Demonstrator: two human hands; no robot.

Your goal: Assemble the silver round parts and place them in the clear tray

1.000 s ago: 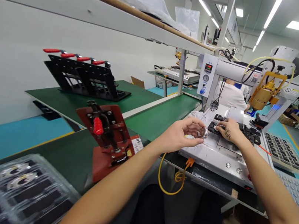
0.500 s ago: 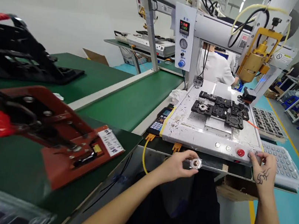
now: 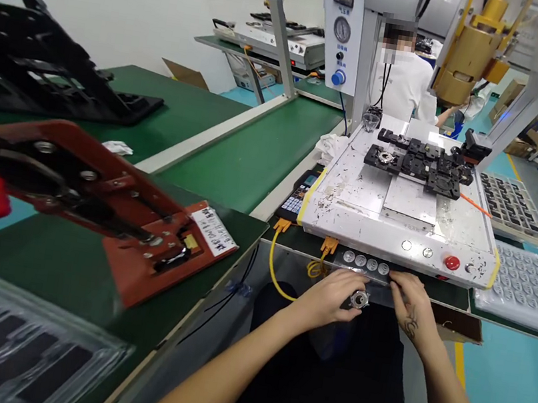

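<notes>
My left hand [image 3: 336, 296] pinches a small round metal watch case [image 3: 360, 299] between thumb and fingers, its ring face turned up, above my lap. My right hand [image 3: 412, 307] is at the right end of a clear strip [image 3: 360, 270] with several white round discs on it. Thumb and forefinger appear closed on the strip's end. Just behind the strip is the white bench machine [image 3: 394, 244], with a red button [image 3: 452, 262] on its front. On its bed lies a black fixture [image 3: 418, 166] that holds another round metal part [image 3: 385, 157].
A brown hand press [image 3: 143, 230] with a red handle stands at left, near clear plastic trays [image 3: 26, 340]. A gold dispensing head [image 3: 463, 69] hangs over the machine. Stacked trays of round parts [image 3: 524, 287] lie at right. Another person [image 3: 402, 87] sits beyond.
My right hand has left the machine's front button area and moved left to the clear strip. The row of white discs now shows. My left hand still holds the watch case; the view has tilted down.
</notes>
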